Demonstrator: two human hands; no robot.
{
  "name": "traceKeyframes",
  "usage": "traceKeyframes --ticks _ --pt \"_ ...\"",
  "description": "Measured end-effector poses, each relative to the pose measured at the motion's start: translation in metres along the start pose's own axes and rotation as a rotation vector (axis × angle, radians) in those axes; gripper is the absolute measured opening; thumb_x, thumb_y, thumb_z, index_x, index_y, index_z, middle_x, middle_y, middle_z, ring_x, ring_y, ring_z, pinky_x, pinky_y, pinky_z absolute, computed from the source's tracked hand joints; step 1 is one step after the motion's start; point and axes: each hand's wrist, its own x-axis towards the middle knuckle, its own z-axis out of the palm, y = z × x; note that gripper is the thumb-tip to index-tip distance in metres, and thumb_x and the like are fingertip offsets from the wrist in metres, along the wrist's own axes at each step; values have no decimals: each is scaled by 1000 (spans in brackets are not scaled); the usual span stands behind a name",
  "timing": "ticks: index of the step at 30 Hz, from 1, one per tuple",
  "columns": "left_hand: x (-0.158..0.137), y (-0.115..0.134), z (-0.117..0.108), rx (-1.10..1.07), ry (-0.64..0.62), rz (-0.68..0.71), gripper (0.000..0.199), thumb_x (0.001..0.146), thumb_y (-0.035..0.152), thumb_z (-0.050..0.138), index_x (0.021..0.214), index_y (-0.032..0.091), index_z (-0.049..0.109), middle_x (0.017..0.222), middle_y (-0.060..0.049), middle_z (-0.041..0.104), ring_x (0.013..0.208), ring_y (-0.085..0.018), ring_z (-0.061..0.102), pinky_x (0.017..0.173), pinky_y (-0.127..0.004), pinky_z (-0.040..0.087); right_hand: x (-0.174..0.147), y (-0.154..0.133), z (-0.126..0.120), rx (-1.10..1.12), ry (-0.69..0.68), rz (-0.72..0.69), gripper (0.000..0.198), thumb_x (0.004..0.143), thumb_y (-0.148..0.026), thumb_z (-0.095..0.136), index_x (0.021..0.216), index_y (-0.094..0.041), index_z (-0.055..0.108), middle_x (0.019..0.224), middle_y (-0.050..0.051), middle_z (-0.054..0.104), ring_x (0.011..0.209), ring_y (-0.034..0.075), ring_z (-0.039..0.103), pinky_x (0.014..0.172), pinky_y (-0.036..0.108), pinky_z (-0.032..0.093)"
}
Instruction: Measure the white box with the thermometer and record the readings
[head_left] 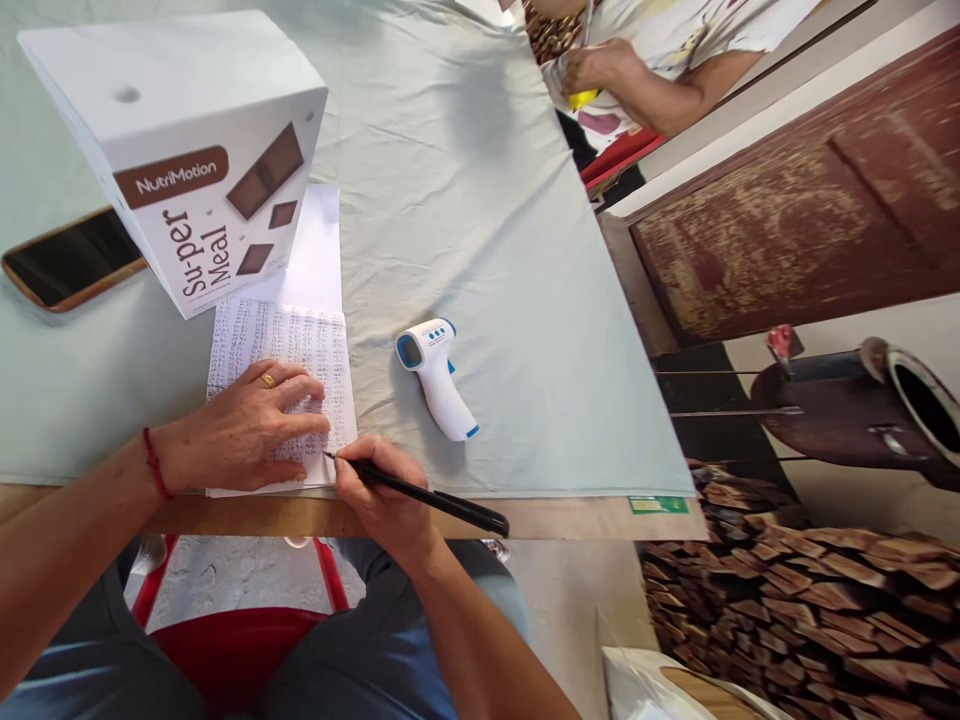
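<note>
The right hand [394, 500] is pinching a black pen [451, 506], its tip apparently touching the notebook [337, 375]. The left hand [244, 430] is resting on the notebook's written page, fingers slightly spread. Right of the notebook, a thermometer [436, 382] is lying. A white box [206, 215] is standing toward the notebook's far end, partly hiding it.

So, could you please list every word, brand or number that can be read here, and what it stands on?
"NutriMotion": on the brown band of the white box.
"Su-per Meal": on the same box, below the band.
Too small to read: the box's fine print, the handwriting on the paper, the marks on the thermometer and the green label on the table.
</note>
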Motion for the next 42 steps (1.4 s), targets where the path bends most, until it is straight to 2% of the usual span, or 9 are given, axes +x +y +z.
traceKeyframes --ticks 4,24,37,42 --pt "0 1 -1 -3 -6 -12 27 88 31 68 113 22 66 126 -11 58 123 -32 49 107 -49 36 0 0 0 0 10 39 13 83 -17 56 71 -20 59 60 -3 59 52 10 52 53 22 45" --pt "0 1 -1 -2 -15 -11 25 89 31 67 112 21 66 125 -11 58 123 -32 48 108 -49 35 1 -1 -1 -10 34 8 14 81 -12 56 69 -20 56 58 -6 53 51 8 48 52 20 42" --pt "0 1 -2 -9 -17 -12 26 88 30 67 113 22 66 125 -11 58 122 -31 49 108 -49 36 1 -1 -1 31 11 60 13 80 -15 55 68 -21 55 58 -5 53 51 10 48 52 22 41" --pt "1 1 -3 -11 -14 -13 27 87 29 68 112 22 66 124 -11 59 122 -31 49 108 -48 36 1 0 -2 43 78 84 12 79 -16 54 68 -20 55 57 -5 52 51 10 47 51 22 42"
